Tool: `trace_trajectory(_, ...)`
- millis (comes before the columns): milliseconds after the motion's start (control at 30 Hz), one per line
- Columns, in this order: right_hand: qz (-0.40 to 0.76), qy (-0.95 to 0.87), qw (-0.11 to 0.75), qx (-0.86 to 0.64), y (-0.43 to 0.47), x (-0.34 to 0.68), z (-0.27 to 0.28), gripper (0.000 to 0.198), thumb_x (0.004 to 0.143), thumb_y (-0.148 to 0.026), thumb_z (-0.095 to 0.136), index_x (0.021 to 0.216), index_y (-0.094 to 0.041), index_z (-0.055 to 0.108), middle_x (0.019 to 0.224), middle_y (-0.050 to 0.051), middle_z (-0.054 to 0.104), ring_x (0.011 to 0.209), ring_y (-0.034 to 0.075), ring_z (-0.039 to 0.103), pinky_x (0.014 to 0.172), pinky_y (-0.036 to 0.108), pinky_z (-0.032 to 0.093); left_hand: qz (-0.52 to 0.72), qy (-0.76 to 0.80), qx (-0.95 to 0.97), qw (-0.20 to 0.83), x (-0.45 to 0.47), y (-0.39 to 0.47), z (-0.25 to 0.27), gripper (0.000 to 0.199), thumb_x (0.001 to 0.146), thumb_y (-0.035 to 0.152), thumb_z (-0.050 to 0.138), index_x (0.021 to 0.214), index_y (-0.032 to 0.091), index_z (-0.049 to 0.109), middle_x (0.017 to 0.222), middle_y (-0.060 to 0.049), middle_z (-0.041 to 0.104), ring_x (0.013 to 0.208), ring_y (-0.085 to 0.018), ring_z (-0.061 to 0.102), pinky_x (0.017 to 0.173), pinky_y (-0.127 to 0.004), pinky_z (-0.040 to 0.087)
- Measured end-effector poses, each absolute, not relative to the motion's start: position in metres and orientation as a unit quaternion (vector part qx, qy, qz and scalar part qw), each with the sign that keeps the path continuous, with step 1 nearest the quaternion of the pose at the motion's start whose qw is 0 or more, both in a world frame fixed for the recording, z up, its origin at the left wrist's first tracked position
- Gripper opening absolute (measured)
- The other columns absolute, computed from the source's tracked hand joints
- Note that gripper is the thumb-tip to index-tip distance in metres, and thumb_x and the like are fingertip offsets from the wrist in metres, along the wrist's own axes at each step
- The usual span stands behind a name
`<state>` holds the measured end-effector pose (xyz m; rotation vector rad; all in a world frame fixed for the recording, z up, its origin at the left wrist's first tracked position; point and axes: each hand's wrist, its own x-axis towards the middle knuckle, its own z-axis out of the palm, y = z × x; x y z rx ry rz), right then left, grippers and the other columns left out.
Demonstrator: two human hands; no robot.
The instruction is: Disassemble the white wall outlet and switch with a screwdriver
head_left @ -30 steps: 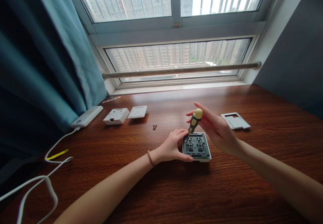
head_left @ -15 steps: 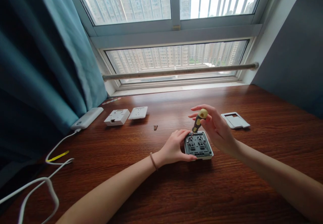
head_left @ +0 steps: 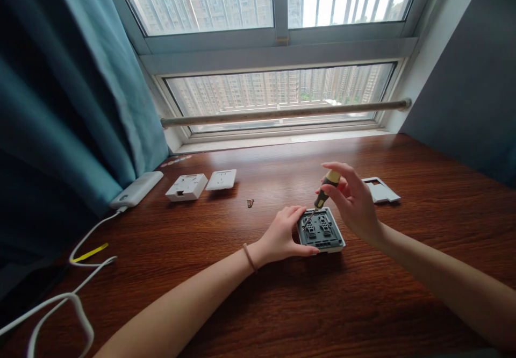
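Note:
A square wall switch (head_left: 322, 230) with a dark grey inner face and white body lies on the wooden table. My left hand (head_left: 285, 233) grips its left side, fingers at the far edge and thumb along the near edge. In my right hand (head_left: 355, 202) is a screwdriver (head_left: 325, 190) with a yellow and dark grey handle, held between thumb and fingers. The screwdriver leans to the right, its tip at the left part of the switch's face. Whether the tip sits in a screw is too small to tell. Several small screws (head_left: 250, 203) lie left of the switch.
A white switch frame and cover (head_left: 381, 190) lie behind my right hand. To the left are a white box (head_left: 186, 187), a white socket plate (head_left: 221, 180), a white power strip (head_left: 137, 190), its cable (head_left: 94, 226) and a yellow strip (head_left: 92, 252). Window and bar are behind.
My right hand has closed its fingers more around the screwdriver handle, which now leans further right. The switch and my left hand appear slightly further right in the view.

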<state>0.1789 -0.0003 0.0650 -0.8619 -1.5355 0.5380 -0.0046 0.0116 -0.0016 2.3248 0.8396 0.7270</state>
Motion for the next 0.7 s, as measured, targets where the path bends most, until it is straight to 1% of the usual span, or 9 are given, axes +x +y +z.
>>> trace_trajectory(100,0.251,-0.719,0.57,-0.307,-0.001,0.184,0.068,0.036,0.09,-0.026,0.046,0.126,-0.031,0.042,0.105,0.004,0.056,0.086,0.016,0.063,0.073,0.035,0.055,0.27,0.314,0.866,0.281,-0.004,0.011,0.0,0.087,0.058,0.055,0.074,0.129,0.02,0.041,0.127,-0.012,0.047,0.116,-0.03,0.044,0.1,-0.044,0.037)
trace_trajectory(167,0.298,-0.742,0.543,-0.257,-0.004,0.187,0.074,0.042,0.093,-0.024,0.039,0.133,-0.033,0.034,0.127,0.007,0.049,0.102,0.019,0.06,0.086,0.041,0.052,0.273,0.311,0.865,0.282,-0.004,0.011,0.0,0.086,0.058,0.055,0.074,0.129,0.019,0.041,0.126,-0.012,0.048,0.115,-0.029,0.044,0.099,-0.043,0.038)
trace_trajectory(233,0.348,-0.748,0.514,-0.232,-0.007,0.189,0.081,0.044,0.093,-0.022,0.039,0.135,-0.034,0.032,0.136,0.007,0.043,0.11,0.02,0.057,0.093,0.044,0.048,0.276,0.309,0.865,0.282,-0.003,0.011,0.0,0.085,0.057,0.055,0.074,0.127,0.019,0.043,0.124,-0.011,0.048,0.114,-0.028,0.045,0.099,-0.043,0.038)
trace_trajectory(300,0.386,-0.737,0.505,-0.231,-0.008,0.188,0.085,0.041,0.09,-0.02,0.046,0.129,-0.032,0.04,0.128,0.006,0.052,0.105,0.02,0.06,0.09,0.042,0.051,0.274,0.31,0.865,0.282,-0.003,0.011,0.001,0.082,0.058,0.054,0.074,0.126,0.019,0.045,0.123,-0.01,0.049,0.113,-0.028,0.045,0.099,-0.042,0.039)
trace_trajectory(367,0.382,-0.706,0.539,-0.256,-0.009,0.184,0.084,0.036,0.082,-0.019,0.059,0.116,-0.029,0.051,0.104,0.003,0.063,0.092,0.018,0.065,0.08,0.037,0.056,0.27,0.312,0.867,0.28,-0.003,0.012,0.0,0.082,0.058,0.054,0.074,0.126,0.019,0.045,0.122,-0.01,0.049,0.113,-0.028,0.045,0.099,-0.042,0.038)
trace_trajectory(433,0.331,-0.664,0.602,-0.296,-0.007,0.177,0.079,0.036,0.071,-0.019,0.072,0.102,-0.027,0.055,0.083,-0.003,0.063,0.079,0.015,0.066,0.071,0.031,0.057,0.268,0.311,0.868,0.28,-0.003,0.012,0.0,0.082,0.057,0.054,0.075,0.126,0.019,0.045,0.122,-0.011,0.048,0.112,-0.028,0.045,0.099,-0.042,0.038)
trace_trajectory(467,0.297,-0.644,0.631,-0.316,-0.007,0.173,0.076,0.039,0.065,-0.019,0.076,0.097,-0.026,0.055,0.078,-0.004,0.061,0.075,0.014,0.064,0.069,0.029,0.056,0.269,0.311,0.867,0.28,-0.003,0.012,-0.001,0.083,0.057,0.054,0.075,0.126,0.019,0.045,0.122,-0.011,0.048,0.112,-0.028,0.045,0.099,-0.042,0.038)
trace_trajectory(567,0.251,-0.61,0.67,-0.34,-0.003,0.167,0.068,0.04,0.064,-0.024,0.077,0.093,-0.025,0.05,0.077,-0.006,0.058,0.072,0.013,0.064,0.066,0.029,0.056,0.272,0.319,0.863,0.281,-0.003,0.012,-0.002,0.082,0.056,0.054,0.075,0.125,0.019,0.046,0.121,-0.011,0.049,0.112,-0.028,0.045,0.099,-0.043,0.038)
trace_trajectory(700,0.315,-0.63,0.636,-0.316,0.002,0.177,0.064,0.039,0.073,-0.026,0.069,0.101,-0.026,0.043,0.09,-0.002,0.063,0.076,0.015,0.067,0.066,0.033,0.057,0.273,0.318,0.864,0.28,-0.003,0.012,-0.003,0.084,0.057,0.054,0.075,0.127,0.02,0.043,0.125,-0.012,0.047,0.115,-0.03,0.044,0.101,-0.044,0.036)
